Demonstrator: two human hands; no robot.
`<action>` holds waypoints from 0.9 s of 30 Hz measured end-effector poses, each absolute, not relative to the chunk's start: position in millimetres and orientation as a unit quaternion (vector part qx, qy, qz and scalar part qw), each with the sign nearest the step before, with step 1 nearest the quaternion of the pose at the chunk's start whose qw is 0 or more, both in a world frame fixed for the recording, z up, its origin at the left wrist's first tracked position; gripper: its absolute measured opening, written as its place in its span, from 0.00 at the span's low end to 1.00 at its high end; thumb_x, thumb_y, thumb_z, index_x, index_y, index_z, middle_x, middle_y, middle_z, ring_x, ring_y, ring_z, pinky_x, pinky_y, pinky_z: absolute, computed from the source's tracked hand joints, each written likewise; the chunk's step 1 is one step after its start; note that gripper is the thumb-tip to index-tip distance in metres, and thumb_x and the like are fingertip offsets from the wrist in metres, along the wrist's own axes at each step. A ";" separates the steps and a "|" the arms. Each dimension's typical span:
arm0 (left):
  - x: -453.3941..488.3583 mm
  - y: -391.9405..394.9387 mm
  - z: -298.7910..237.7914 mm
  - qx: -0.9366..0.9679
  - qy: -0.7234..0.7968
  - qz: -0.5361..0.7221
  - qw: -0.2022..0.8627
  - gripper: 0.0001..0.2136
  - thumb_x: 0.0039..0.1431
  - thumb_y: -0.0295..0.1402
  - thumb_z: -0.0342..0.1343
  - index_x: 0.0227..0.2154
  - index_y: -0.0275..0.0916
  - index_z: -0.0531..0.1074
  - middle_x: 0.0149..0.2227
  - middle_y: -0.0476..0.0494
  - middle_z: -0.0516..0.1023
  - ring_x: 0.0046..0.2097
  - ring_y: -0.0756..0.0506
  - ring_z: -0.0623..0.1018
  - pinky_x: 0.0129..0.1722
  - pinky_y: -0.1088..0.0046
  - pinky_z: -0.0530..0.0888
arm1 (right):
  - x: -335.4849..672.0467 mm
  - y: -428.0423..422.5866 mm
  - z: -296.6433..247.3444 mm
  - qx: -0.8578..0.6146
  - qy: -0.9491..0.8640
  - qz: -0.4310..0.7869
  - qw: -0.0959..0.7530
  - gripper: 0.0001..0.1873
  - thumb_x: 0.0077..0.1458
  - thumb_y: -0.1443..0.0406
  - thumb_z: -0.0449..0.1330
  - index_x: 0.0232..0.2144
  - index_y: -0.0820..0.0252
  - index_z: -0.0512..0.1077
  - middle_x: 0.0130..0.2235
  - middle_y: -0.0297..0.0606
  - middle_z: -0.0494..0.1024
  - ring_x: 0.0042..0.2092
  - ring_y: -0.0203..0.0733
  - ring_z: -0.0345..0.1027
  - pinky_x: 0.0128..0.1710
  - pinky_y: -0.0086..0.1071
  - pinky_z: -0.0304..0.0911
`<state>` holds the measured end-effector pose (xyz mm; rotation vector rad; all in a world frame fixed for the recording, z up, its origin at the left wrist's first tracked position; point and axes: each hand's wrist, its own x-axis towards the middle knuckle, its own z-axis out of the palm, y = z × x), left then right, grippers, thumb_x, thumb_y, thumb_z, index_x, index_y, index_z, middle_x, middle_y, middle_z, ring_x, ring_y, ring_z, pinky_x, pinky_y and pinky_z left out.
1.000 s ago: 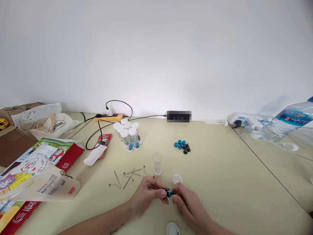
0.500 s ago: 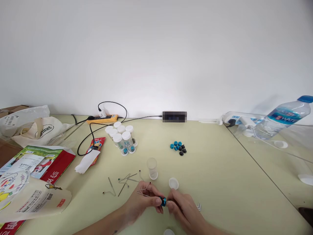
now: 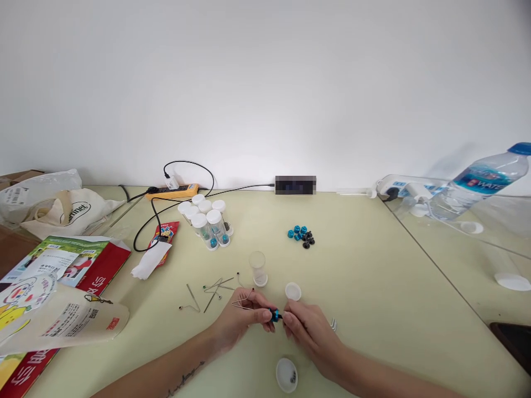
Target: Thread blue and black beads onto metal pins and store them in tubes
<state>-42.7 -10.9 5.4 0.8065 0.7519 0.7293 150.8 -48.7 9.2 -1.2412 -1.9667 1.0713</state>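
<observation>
Nearest, small grey bits are held in a white cap [image 3: 284,370]; it should be given room from the sleeveless forearms so that nothing is spilled. Just beyond, a blue knob [image 3: 274,315] is pinched between the thumb and fingers of the left hand [image 3: 244,316], among which a bent wire [image 3: 240,305] is also lodged. By the fingertips of the right hand [image 3: 307,327], a black piece [image 3: 281,317] is gripped at the knob's end; how much of it is covered cannot be told. The knob is best kept still and the black piece straight in line with it, since a slant could make it bind. The wire is best not squeezed, lest it be bent. Farther off, the upright clear tube [image 3: 258,268] should not be knocked by the knuckles. Beyond it, more blue knobs [image 3: 297,236] are bunched beside black pieces [image 3: 307,243].
</observation>
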 end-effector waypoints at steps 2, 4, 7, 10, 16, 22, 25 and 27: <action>-43.2 -10.6 6.1 0.375 0.350 0.340 0.789 0.10 0.41 0.33 0.69 0.26 0.32 0.78 0.23 0.44 0.78 0.25 0.47 0.77 0.28 0.73 0.70 | 150.9 -49.3 9.4 -0.465 -0.734 0.405 0.284 0.20 0.66 0.56 0.42 0.26 0.59 0.62 0.22 0.29 0.64 0.25 0.33 0.58 0.26 0.27 0.53; -43.5 -9.9 7.9 0.373 0.350 0.344 0.787 0.10 0.42 0.33 0.68 0.26 0.32 0.78 0.24 0.43 0.79 0.25 0.48 0.77 0.28 0.73 0.70 | 149.8 -50.3 9.2 -0.472 -0.728 0.402 0.292 0.15 0.65 0.57 0.45 0.32 0.58 0.64 0.24 0.29 0.66 0.25 0.33 0.58 0.26 0.26 0.53; -43.5 -8.9 10.2 0.369 0.352 0.347 0.787 0.10 0.42 0.32 0.68 0.27 0.32 0.79 0.25 0.42 0.80 0.26 0.48 0.77 0.29 0.73 0.71 | 147.5 -51.9 8.9 -0.471 -0.722 0.395 0.317 0.09 0.65 0.60 0.47 0.40 0.57 0.63 0.29 0.30 0.70 0.25 0.33 0.58 0.25 0.26 0.53; -43.1 -9.3 10.1 0.363 0.350 0.349 0.790 0.09 0.42 0.32 0.68 0.26 0.32 0.78 0.25 0.43 0.80 0.25 0.48 0.77 0.28 0.73 0.71 | 147.4 -52.3 9.2 -0.469 -0.726 0.391 0.317 0.09 0.64 0.60 0.47 0.38 0.57 0.64 0.28 0.30 0.69 0.26 0.33 0.58 0.26 0.26 0.53; -43.5 -10.9 8.4 0.383 0.327 0.334 0.797 0.08 0.41 0.31 0.69 0.26 0.33 0.79 0.23 0.44 0.78 0.25 0.47 0.78 0.26 0.74 0.70 | 152.3 -51.6 9.8 -0.452 -0.753 0.385 0.285 0.18 0.66 0.57 0.43 0.26 0.58 0.61 0.23 0.29 0.65 0.25 0.33 0.57 0.26 0.27 0.52; -46.0 -7.0 6.0 0.385 0.328 0.348 0.789 0.07 0.44 0.29 0.67 0.27 0.33 0.79 0.25 0.43 0.79 0.26 0.48 0.78 0.28 0.75 0.72 | 149.1 -54.2 9.2 -0.465 -0.748 0.363 0.304 0.06 0.64 0.63 0.47 0.39 0.56 0.63 0.29 0.30 0.70 0.26 0.33 0.59 0.28 0.26 0.54; -46.5 -6.7 3.6 0.387 0.318 0.347 0.793 0.07 0.44 0.29 0.67 0.27 0.32 0.79 0.24 0.43 0.79 0.25 0.48 0.78 0.27 0.74 0.72 | 149.4 -54.7 9.9 -0.461 -0.751 0.364 0.303 0.06 0.64 0.64 0.47 0.38 0.56 0.63 0.29 0.30 0.70 0.27 0.34 0.59 0.28 0.26 0.54; -46.5 -7.5 2.5 0.393 0.304 0.346 0.796 0.07 0.43 0.29 0.67 0.27 0.32 0.79 0.24 0.43 0.79 0.25 0.47 0.78 0.27 0.74 0.72 | 151.3 -54.6 10.9 -0.457 -0.755 0.367 0.294 0.07 0.64 0.62 0.47 0.35 0.56 0.62 0.27 0.29 0.69 0.26 0.34 0.59 0.28 0.26 0.53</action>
